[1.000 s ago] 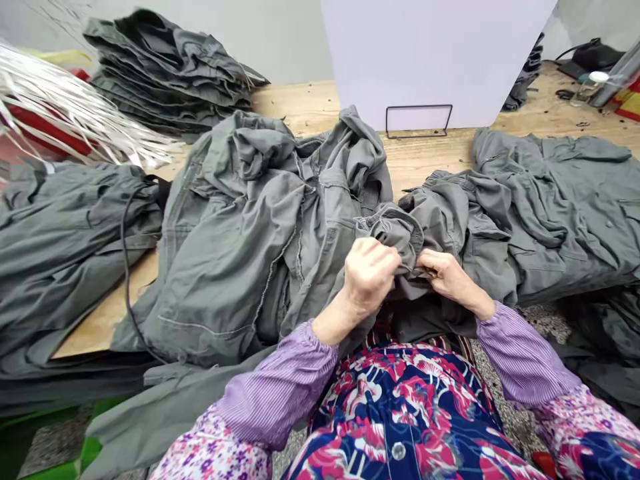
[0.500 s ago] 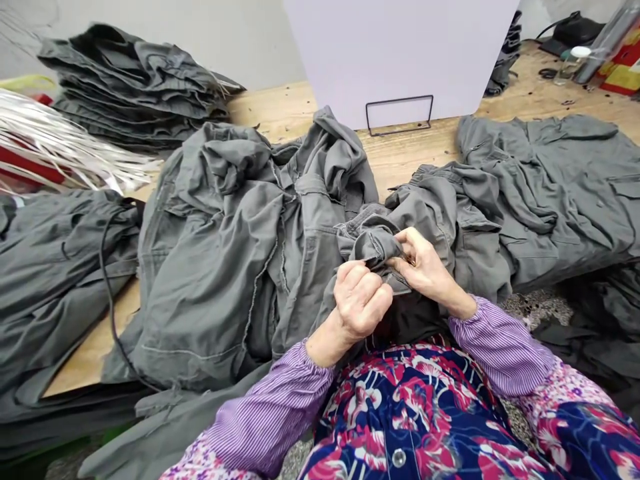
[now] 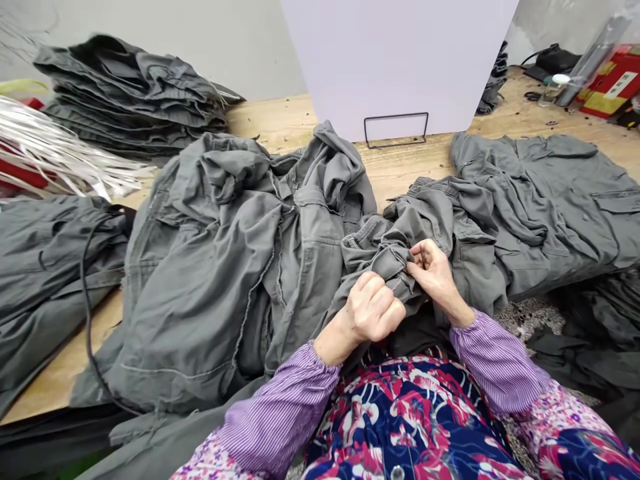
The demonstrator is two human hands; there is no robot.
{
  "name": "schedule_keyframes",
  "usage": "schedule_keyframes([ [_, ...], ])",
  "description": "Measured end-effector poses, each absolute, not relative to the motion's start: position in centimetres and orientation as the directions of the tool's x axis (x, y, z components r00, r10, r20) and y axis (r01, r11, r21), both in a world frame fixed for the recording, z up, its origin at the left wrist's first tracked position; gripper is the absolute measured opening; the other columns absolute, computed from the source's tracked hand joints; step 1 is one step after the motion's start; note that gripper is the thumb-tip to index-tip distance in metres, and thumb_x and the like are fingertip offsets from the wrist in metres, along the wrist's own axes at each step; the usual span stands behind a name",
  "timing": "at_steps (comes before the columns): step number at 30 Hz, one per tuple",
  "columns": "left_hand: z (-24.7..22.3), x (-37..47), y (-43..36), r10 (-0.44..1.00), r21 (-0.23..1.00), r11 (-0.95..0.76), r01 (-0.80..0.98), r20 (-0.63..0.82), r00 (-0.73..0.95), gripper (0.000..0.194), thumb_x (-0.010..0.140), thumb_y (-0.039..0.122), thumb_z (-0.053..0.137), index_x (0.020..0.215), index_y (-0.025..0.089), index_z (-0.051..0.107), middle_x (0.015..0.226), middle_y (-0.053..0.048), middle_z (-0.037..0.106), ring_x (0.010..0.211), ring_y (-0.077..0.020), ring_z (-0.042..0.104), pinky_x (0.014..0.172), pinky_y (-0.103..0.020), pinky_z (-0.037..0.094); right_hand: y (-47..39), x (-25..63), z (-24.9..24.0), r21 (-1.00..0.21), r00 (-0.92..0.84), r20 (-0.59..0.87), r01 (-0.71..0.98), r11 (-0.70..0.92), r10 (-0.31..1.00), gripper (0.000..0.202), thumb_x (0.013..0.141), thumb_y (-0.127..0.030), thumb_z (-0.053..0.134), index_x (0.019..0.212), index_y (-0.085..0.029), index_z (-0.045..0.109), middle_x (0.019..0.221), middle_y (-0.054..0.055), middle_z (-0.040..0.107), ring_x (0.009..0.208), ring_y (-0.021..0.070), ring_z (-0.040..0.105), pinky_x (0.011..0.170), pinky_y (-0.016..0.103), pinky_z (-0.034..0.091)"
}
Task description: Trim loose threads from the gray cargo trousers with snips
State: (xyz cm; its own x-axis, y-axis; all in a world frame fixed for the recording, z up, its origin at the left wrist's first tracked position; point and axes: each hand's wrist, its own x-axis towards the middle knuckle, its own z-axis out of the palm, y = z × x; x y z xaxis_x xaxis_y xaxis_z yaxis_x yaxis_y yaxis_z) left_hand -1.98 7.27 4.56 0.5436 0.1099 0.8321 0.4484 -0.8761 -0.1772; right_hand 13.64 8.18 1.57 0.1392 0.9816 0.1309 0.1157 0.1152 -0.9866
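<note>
At the near edge of a wooden bench, a fisted left hand and pinching right hand hold a gray garment, likely soft and limp, best gripped by bunched folds.

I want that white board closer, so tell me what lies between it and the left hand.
From the left hand to the white board, the head view shows bunched grey cloth, then wooden table, then a black wire frame.

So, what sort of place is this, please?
Probably a garment workshop: a stack of grey cloth stands on the wooden table, more grey garments lie heaped along its front, and many white strips show at left.
</note>
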Motion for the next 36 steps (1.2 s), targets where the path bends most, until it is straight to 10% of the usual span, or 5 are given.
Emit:
schedule_keyframes([
  [14,4.1,-1.0,6.1,0.045,-0.251,-0.864,0.436,0.825,0.564,0.024,0.070,0.011,0.048,0.050,0.020,0.037,0.045,0.005,0.033,0.047,-0.0095,0.031,0.079,-0.032,0.042,3.3,15.0,4.2,-0.777,-0.145,0.409,0.463,0.427,0.901,0.018,0.085,-0.020,0.050,0.067,-0.017,0.053,0.061,-0.001,0.048,0.053,0.0088,0.042,0.053,0.024,0.033],
  [19,3.9,-1.1,6.2,0.096,-0.182,-0.872,0.454,0.846,0.525,0.025,0.073,0.008,0.046,0.052,0.019,0.037,0.044,0.004,0.033,0.048,-0.0103,0.031,0.074,-0.030,0.041,2.7,15.0,3.3,-0.988,0.020,0.157,0.016,0.156,0.987,0.024,0.085,-0.033,0.052,0.067,-0.019,0.047,0.057,-0.004,0.039,0.048,0.0075,0.034,0.044,0.021,0.028],
  [23,3.5,-1.2,6.6,0.195,-0.085,-0.860,0.504,0.856,0.478,0.013,0.076,0.007,0.049,0.072,0.019,0.054,0.046,0.005,0.038,0.049,-0.0103,0.036,0.070,-0.030,0.039,2.3,14.7,2.5,-0.932,0.026,-0.007,-0.363,0.003,1.000,0.030,0.081,-0.041,0.058,0.067,-0.020,0.042,0.056,-0.007,0.030,0.045,0.0059,0.025,0.039,0.019,0.021],
  [31,3.3,-0.8,6.9,0.390,0.112,-0.838,0.534,0.807,0.444,0.013,0.073,0.009,0.052,0.079,0.016,0.060,0.047,0.004,0.044,0.047,-0.0103,0.039,0.060,-0.028,0.033,2.4,15.3,4.3,-0.886,-0.009,0.024,-0.464,0.017,1.000,0.034,0.080,-0.039,0.061,0.063,-0.019,0.040,0.058,-0.006,0.031,0.046,0.0051,0.024,0.038,0.018,0.020],
  [36,3.9,-0.8,6.9,0.448,0.174,-0.821,0.543,0.785,0.427,0.014,0.072,0.008,0.051,0.074,0.016,0.062,0.046,0.004,0.046,0.047,-0.0102,0.042,0.060,-0.029,0.033,2.9,16.8,3.2,-0.969,0.100,0.039,-0.239,0.062,0.994,0.032,0.081,-0.047,0.059,0.071,-0.019,0.046,0.059,-0.006,0.033,0.047,0.0059,0.026,0.040,0.019,0.022],
])
